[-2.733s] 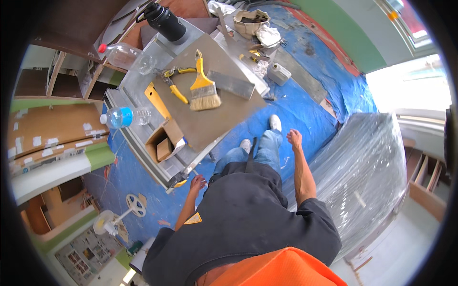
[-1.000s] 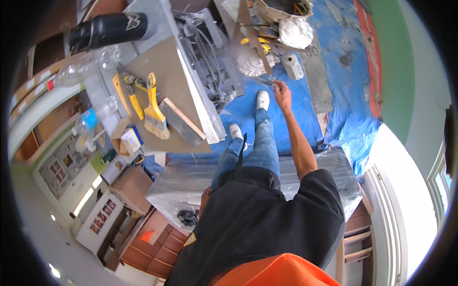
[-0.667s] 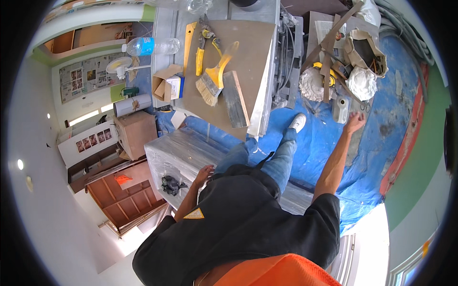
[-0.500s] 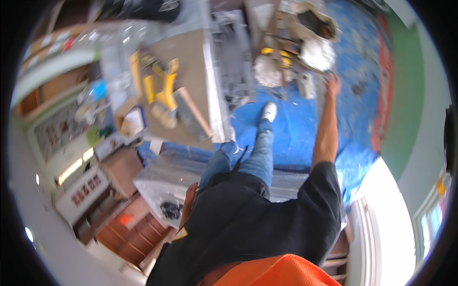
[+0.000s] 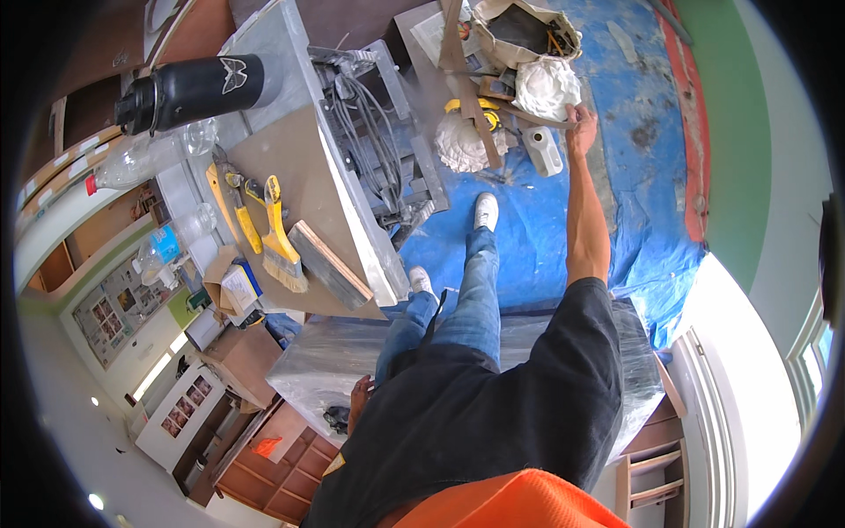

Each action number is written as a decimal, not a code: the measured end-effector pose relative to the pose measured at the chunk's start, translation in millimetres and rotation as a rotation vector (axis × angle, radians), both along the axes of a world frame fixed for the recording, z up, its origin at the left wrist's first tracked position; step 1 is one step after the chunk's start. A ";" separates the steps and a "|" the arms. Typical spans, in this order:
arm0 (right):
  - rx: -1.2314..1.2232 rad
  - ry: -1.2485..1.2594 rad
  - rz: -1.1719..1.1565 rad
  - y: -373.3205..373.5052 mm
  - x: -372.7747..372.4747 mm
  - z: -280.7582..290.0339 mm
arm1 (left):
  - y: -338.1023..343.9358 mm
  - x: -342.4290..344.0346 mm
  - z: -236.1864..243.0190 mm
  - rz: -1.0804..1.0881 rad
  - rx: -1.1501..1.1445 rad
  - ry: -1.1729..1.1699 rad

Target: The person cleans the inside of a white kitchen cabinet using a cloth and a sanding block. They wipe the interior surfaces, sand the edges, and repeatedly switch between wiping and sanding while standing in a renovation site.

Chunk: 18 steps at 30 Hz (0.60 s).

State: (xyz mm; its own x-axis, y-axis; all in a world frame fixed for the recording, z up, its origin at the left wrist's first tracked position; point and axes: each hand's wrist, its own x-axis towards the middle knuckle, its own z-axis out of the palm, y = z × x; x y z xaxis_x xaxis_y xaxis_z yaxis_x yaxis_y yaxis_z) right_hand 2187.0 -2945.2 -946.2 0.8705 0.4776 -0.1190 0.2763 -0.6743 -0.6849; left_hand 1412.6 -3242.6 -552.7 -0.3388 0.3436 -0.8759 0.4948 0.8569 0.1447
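My right arm stretches far forward, and my right hand [image 5: 580, 128] is closed at the edge of a bunched white cloth [image 5: 547, 89]. The end of a thin brown strip [image 5: 526, 114] also meets my fingers; which of these they grip is hidden. Close by on the floor are a white plastic bottle [image 5: 541, 151], a pale round bundle [image 5: 464, 145] and a yellow-and-black tool [image 5: 485, 119]. Beyond the cloth stands an open canvas bag [image 5: 528, 31] with tools inside. My left hand [image 5: 359, 400] hangs beside my thigh, loosely open, partly hidden, holding nothing I can see.
To my left, a worktop [image 5: 330, 189] carries a yellow-handled brush [image 5: 280, 238], a wood offcut [image 5: 330, 264], a black flask [image 5: 207, 88] and plastic bottles. A grey metal frame with cables [image 5: 378, 132] stands beside it. Blue sheeting [image 5: 528, 229] covers the floor; a plastic-wrapped block [image 5: 326, 352] lies behind.
The view has turned and steadied, bringing the flask and bottles in at left. My right hand has shifted slightly closer to the white cloth. My left hand still hangs by my thigh.
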 end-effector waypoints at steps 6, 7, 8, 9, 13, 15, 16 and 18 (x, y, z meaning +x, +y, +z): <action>0.534 0.456 0.287 26.9 -28.2 80.6 | -3.7 -25.8 -30.3 0.028 -0.041 -0.054; 0.465 0.512 0.367 34.6 -37.9 94.2 | -1.8 -28.6 -34.0 0.039 -0.048 -0.096; 0.355 0.479 0.393 42.7 -48.9 107.1 | 1.6 -29.9 -36.5 0.022 -0.060 -0.069; 0.387 0.305 0.545 50.7 -60.7 118.9 | 5.8 -28.9 -37.8 0.006 -0.065 -0.043; 0.361 0.106 0.642 75.4 -105.6 151.9 | 28.2 -12.3 -30.6 -0.059 -0.013 -0.036; 0.305 0.072 0.649 82.1 -118.9 156.0 | 35.2 -0.3 -26.3 0.094 -0.015 -0.037; 0.261 0.084 0.657 84.2 -121.8 154.5 | 36.6 5.0 -25.3 0.172 -0.033 -0.024; 0.225 0.184 0.643 86.7 -119.6 145.1 | 35.9 11.8 -25.9 0.105 -0.037 -0.033</action>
State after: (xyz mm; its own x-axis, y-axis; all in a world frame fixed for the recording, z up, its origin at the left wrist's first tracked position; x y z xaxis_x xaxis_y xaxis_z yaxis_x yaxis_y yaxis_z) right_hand 2067.4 -2858.4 -801.1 0.3829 0.9207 -0.0751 0.4386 -0.2527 -0.8624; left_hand 1424.4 -3206.6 -578.5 -0.3418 0.2750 -0.8986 0.3975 0.9088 0.1269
